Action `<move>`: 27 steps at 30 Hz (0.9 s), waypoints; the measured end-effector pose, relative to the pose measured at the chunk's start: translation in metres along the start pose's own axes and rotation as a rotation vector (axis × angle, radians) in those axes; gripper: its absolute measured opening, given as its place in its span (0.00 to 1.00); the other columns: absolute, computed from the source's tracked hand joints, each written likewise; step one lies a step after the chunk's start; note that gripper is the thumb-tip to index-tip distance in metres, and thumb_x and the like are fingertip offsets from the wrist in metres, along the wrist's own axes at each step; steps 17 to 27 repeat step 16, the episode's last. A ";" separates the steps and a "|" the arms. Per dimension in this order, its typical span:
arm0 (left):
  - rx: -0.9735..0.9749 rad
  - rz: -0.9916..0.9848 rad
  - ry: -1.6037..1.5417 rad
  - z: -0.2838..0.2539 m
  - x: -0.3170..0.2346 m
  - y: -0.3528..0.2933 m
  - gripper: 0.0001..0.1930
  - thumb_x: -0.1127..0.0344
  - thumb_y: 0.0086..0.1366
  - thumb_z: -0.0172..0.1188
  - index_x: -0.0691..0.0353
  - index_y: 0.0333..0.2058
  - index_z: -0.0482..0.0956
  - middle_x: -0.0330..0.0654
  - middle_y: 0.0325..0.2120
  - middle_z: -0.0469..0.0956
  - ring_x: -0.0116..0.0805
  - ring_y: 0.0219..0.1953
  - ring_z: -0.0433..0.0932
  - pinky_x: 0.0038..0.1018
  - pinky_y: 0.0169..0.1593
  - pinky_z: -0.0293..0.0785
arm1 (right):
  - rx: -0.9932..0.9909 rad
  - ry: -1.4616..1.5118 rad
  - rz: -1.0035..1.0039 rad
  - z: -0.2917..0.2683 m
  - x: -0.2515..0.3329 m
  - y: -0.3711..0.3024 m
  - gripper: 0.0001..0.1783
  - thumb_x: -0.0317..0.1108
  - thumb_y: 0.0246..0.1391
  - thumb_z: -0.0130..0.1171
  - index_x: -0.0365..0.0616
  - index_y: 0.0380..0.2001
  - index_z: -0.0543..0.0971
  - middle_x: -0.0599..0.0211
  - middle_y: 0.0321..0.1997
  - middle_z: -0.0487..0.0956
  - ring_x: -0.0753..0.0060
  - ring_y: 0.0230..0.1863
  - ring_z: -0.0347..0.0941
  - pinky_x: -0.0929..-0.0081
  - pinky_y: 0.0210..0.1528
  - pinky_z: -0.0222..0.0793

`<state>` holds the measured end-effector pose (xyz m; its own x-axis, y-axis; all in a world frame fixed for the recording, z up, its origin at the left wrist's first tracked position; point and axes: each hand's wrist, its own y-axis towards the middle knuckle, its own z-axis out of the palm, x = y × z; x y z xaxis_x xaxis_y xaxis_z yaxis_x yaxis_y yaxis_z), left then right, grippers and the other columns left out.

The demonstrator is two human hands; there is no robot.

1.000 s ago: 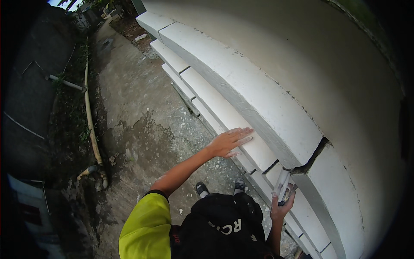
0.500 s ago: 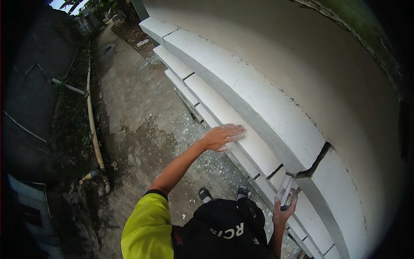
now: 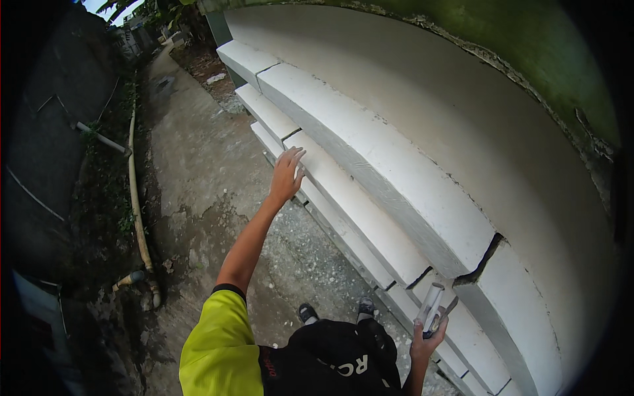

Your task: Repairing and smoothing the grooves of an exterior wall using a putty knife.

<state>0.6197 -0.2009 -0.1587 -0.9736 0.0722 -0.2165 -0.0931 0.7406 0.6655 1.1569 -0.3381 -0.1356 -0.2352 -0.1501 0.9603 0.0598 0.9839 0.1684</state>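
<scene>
My left hand (image 3: 288, 175) reaches to the middle tier of white blocks (image 3: 360, 201), its fingers apart and slightly curled near a dark joint. It holds nothing; whether the fingertips touch the block I cannot tell. My right hand (image 3: 428, 342) is closed on a hand tool with a pale rounded bar and a dark blade-like part (image 3: 432, 309). Its exact kind is unclear. White dust marks my fingers. Beyond the tool, a wide dark gap (image 3: 489, 256) parts two blocks of the top tier (image 3: 389, 158).
A pale wall (image 3: 422, 72) rises behind the stepped blocks, with a mossy green strip (image 3: 528, 39) above. The concrete path (image 3: 211, 165) runs along my left, spattered white near my feet. Pipes (image 3: 135, 191) lie beside a dark wall (image 3: 46, 145).
My left hand has lifted from the middle tier and moved farther along it, away from me. My right hand has drawn the tool back from the top tier's gap, toward me.
</scene>
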 end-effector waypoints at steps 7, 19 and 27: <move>0.499 0.630 -0.314 0.024 -0.047 -0.005 0.34 0.46 0.69 0.47 0.52 0.70 0.55 0.46 0.70 0.56 0.46 0.71 0.55 0.43 0.72 0.51 | 0.072 -0.131 -0.027 0.008 0.025 -0.007 0.32 0.22 0.45 0.61 0.34 0.56 0.67 0.55 0.43 0.76 0.65 0.45 0.73 0.67 0.52 0.68; -0.192 -0.349 -0.039 0.018 0.084 0.032 0.27 0.49 0.70 0.51 0.53 0.64 0.67 0.49 0.67 0.61 0.56 0.69 0.58 0.56 0.69 0.49 | -0.088 -0.191 0.057 0.027 0.021 -0.054 0.33 0.25 0.48 0.62 0.32 0.59 0.66 0.49 0.49 0.74 0.59 0.51 0.71 0.62 0.57 0.64; -0.192 -0.349 -0.039 0.018 0.084 0.032 0.27 0.49 0.70 0.51 0.53 0.64 0.67 0.49 0.67 0.61 0.56 0.69 0.58 0.56 0.69 0.49 | -0.088 -0.191 0.057 0.027 0.021 -0.054 0.33 0.25 0.48 0.62 0.32 0.59 0.66 0.49 0.49 0.74 0.59 0.51 0.71 0.62 0.57 0.64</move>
